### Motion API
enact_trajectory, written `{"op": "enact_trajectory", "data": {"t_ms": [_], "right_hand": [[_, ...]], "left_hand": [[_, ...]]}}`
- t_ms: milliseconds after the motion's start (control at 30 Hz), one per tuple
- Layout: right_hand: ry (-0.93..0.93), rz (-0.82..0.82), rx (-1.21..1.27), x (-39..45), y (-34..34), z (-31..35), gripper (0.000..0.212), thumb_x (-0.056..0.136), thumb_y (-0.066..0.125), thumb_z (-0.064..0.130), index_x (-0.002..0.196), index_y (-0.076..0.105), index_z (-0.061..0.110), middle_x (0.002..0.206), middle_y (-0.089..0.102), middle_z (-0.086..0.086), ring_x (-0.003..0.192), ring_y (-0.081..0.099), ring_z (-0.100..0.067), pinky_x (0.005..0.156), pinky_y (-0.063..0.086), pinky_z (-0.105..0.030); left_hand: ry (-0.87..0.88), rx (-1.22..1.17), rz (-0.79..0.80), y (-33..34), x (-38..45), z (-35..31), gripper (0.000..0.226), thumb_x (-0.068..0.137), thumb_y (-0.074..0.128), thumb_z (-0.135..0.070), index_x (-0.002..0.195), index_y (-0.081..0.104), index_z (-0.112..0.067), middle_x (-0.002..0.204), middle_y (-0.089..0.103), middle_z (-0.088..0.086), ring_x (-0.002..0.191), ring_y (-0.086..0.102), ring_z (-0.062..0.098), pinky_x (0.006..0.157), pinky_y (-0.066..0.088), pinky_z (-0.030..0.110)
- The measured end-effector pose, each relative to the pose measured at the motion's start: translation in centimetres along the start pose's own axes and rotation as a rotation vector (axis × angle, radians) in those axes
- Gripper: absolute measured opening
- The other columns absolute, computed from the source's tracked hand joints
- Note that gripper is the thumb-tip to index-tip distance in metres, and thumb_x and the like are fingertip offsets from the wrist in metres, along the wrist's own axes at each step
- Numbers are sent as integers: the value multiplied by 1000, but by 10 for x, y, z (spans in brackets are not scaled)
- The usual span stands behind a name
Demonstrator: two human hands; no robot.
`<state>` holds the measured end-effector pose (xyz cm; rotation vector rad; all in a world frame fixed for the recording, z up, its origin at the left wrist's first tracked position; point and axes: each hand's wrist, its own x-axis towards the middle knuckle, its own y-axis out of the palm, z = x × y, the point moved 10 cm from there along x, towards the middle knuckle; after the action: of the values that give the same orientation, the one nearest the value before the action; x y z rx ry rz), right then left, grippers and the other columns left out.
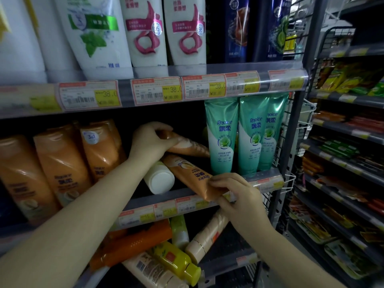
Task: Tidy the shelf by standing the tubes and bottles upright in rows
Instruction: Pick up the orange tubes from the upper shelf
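Observation:
On the middle shelf two orange tubes lie on their sides. My left hand grips the upper orange tube near its crimped end, deep in the shelf. My right hand pinches the crimped end of the lower orange tube, which sticks out over the shelf's front edge. A white-capped tube lies beside it with its cap facing me. Three green tubes stand upright at the right. Orange bottles lean at the left.
The shelf above holds tall white and dark blue bottles behind price labels. Below lie several toppled orange, yellow and cream bottles. A wire side panel closes the shelf's right end; a snack rack stands further right.

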<state>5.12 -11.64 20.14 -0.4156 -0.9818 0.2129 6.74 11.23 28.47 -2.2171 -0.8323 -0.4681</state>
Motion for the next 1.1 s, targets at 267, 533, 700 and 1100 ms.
{"op": "enact_trajectory", "data": {"t_ms": [267,533,700,1100], "right_hand": [[-27,-2,-19,1,0,3,28,69,73,-8,94,69,5,102,64,0,96,58,-4,85,47,-13],[-116,-34,-5,-12,-10,24,22,72,72,-1,91,71,9,105,64,4,100,59,-6,85,49,-17],[-236,-77,57,-22,-18,47,13,79,67,12,89,71,8,104,64,2,102,61,-11,89,49,-27],[-71,-241,300,-23,-37,43,24,72,71,14,93,63,4,102,62,-13,105,60,-17,89,47,-23]], "left_hand": [[145,77,-57,-31,-61,-27,34,63,84,-29,89,62,-23,99,56,-5,92,56,10,81,46,25],[48,45,82,-36,-100,-12,53,67,81,-29,113,54,-29,112,58,-11,101,55,5,78,42,15],[26,63,166,-40,-128,-9,63,70,77,-29,125,47,-34,104,50,-28,88,49,-14,68,37,4],[-62,11,109,-40,-171,28,78,70,76,-27,136,35,-32,123,37,-17,100,44,-10,70,36,7]]}}
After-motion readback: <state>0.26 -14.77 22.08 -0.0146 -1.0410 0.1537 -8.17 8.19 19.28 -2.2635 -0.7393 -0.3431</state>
